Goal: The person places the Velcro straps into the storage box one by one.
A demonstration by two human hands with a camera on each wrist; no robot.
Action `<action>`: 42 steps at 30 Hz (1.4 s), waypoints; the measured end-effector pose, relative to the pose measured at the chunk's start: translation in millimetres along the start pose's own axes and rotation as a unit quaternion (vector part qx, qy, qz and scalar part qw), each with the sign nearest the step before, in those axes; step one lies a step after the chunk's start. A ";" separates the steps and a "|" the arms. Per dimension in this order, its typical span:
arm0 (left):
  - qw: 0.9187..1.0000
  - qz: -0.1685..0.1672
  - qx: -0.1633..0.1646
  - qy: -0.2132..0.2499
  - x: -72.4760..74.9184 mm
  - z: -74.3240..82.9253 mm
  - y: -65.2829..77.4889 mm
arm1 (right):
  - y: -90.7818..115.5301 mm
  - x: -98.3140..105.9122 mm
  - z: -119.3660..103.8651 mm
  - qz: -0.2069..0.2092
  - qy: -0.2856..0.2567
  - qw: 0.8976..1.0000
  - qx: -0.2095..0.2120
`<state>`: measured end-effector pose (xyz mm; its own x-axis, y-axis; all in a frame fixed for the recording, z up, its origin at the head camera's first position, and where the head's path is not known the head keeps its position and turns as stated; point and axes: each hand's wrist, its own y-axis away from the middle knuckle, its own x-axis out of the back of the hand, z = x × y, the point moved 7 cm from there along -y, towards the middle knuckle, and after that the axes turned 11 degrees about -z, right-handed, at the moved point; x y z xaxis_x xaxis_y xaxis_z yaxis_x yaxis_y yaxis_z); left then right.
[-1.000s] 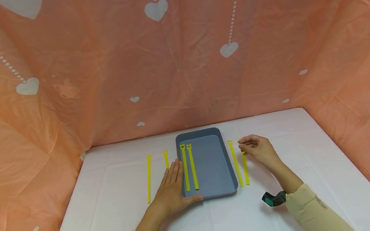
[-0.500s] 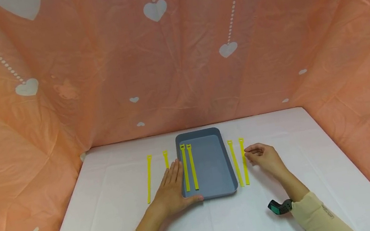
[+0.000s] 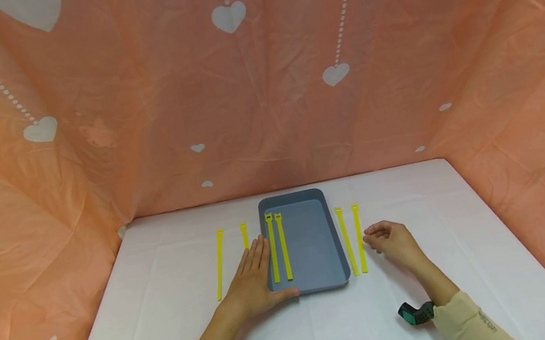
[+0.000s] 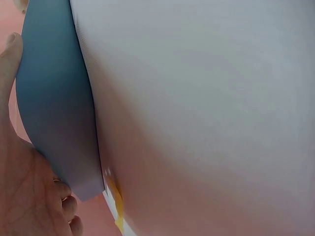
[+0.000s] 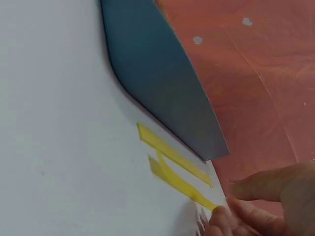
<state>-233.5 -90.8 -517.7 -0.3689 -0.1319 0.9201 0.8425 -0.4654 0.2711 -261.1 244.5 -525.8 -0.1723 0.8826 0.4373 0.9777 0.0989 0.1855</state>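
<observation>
Centrally, grey tray [image 3: 314,247] on the white table [image 3: 306,336], two yellow straps [image 3: 284,249] lying within at left, left hand [image 3: 253,288] with straight fingers against its left wall, right hand [image 3: 394,242], fingers loosely bent, just beside the outermost right strap [image 3: 362,251]

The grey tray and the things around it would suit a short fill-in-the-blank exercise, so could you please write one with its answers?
1. Inside the tray lie ____ straps.
2. In the head view, the left hand partly hides a strap to the ____ of the tray.
3. The right hand is nearest the straps on the tray's ____ side.
4. All the straps share one colour: ____.

Missing words: two; left; right; yellow.
</observation>
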 end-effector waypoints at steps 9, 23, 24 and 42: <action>1.000 0.002 -0.001 0.004 -0.5 -0.3 0.0 | -1.9 -4.0 3.1 0.006 0.054 0.998 -0.016; 1.000 0.000 0.001 0.007 -1.0 -0.6 -0.4 | -7.3 -8.1 -1.0 0.007 0.102 0.995 -0.019; 1.000 0.000 0.001 0.007 -1.1 -0.6 -0.4 | -7.3 -8.7 -1.0 0.008 0.104 0.994 -0.022; 1.000 0.001 0.000 0.006 -0.5 0.2 0.4 | -8.2 -10.9 -3.8 0.019 0.137 0.990 -0.028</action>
<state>-232.9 -90.8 -518.1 -0.3722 -0.1434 0.9170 0.8434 -0.4648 0.2696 -267.7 232.2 -528.7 -0.1691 0.7265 0.6660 0.9773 0.0359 0.2090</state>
